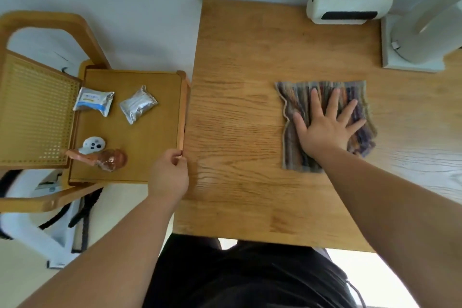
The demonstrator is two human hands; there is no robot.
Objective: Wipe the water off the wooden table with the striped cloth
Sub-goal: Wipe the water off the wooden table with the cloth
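Cloth (325, 97), striped, soft, rumpled at its edges, is laid flat on the grained wooden table (250, 112), right of centre. It is pinned under the right hand (325, 127), fingers spread. The corner of a wooden tray (132, 132) is pinched by the left hand (170, 175).
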